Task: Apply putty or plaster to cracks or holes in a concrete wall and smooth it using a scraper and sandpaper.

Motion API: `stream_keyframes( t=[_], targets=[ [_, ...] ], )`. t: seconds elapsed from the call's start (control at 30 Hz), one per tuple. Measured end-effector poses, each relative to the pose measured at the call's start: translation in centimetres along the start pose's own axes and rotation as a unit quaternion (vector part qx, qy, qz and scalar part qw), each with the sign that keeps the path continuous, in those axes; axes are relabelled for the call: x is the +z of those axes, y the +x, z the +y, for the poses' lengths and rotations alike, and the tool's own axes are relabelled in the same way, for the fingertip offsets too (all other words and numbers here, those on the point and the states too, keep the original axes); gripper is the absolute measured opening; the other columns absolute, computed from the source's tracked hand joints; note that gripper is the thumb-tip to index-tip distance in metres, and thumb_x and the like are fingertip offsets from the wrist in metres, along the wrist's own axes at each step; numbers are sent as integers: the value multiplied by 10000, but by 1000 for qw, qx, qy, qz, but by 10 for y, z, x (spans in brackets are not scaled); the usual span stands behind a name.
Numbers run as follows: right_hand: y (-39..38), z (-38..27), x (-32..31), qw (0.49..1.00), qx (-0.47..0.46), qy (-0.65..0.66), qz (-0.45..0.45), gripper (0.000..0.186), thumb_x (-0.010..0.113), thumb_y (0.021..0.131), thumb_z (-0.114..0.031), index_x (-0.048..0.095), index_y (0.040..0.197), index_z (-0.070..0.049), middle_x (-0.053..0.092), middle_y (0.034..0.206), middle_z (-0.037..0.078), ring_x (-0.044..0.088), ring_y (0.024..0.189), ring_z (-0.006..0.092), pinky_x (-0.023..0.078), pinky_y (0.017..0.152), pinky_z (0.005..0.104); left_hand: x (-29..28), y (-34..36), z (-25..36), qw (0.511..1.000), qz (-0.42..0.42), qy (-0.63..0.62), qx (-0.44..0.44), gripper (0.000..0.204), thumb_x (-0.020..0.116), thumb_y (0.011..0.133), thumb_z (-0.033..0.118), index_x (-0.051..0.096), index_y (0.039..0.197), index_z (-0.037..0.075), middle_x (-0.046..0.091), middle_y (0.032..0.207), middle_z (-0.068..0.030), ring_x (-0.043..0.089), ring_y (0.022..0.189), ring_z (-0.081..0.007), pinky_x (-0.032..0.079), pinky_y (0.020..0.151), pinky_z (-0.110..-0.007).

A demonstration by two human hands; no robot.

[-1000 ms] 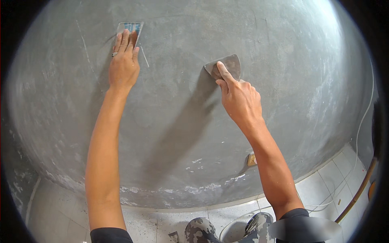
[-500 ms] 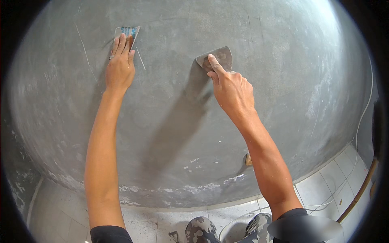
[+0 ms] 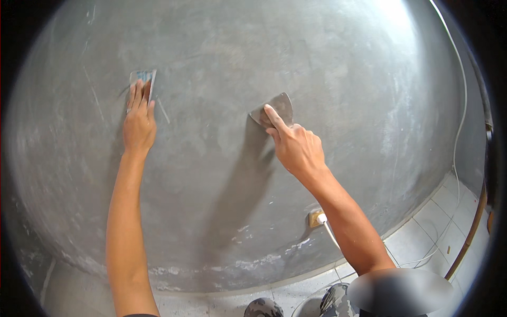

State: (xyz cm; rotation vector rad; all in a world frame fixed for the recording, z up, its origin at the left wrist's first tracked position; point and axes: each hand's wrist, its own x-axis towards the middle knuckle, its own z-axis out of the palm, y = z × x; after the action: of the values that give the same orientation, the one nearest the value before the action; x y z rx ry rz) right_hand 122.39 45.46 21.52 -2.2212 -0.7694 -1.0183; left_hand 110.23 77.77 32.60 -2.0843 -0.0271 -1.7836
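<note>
My left hand (image 3: 139, 124) lies against a grey wall (image 3: 211, 137), fingers stretched over a piece of sandpaper (image 3: 143, 75). The sheet has blue print on its pale back, and a reddish-brown part shows beside the fingers. To the right, my right hand (image 3: 300, 148) is closed around a scraper, its handle hidden in the palm. My index finger runs along the wide, dull metal blade (image 3: 280, 108), which is at the wall surface.
Low on the wall is a yellowish socket (image 3: 315, 218) with a white plug (image 3: 321, 218) and cable, partly behind my right forearm. Another white cable (image 3: 465, 95) hangs at the right. A brown pole (image 3: 470, 238) stands over white floor tiles (image 3: 425, 222). Pale scratches and flaking patches mark the wall.
The view has shifted, so both hands and the wall marks appear lower and further left. The plug beside my right forearm has come into sight. Both hands keep their holds.
</note>
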Motion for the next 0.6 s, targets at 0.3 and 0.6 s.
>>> stream_keyframes(
  t=[0.3,0.6],
  targets=[
    [109,65,-72,978,64,9,197,450,473,1012,-334,469,1462,-320,727,902,192,696,857,425,557,752,499,5,6,7,999,-14,23,-23,467,373,1064,222,386,1517,108,296,1611,-67,252,1491,-277,248,1214,-401],
    [35,79,-42,996,10,17,90,486,495,1010,-267,404,1487,-292,666,738,195,669,695,397,490,586,497,13,4,8,997,3,70,9,467,369,1067,204,381,1515,74,308,1605,-96,239,1499,-264,220,1221,-398]
  ],
)
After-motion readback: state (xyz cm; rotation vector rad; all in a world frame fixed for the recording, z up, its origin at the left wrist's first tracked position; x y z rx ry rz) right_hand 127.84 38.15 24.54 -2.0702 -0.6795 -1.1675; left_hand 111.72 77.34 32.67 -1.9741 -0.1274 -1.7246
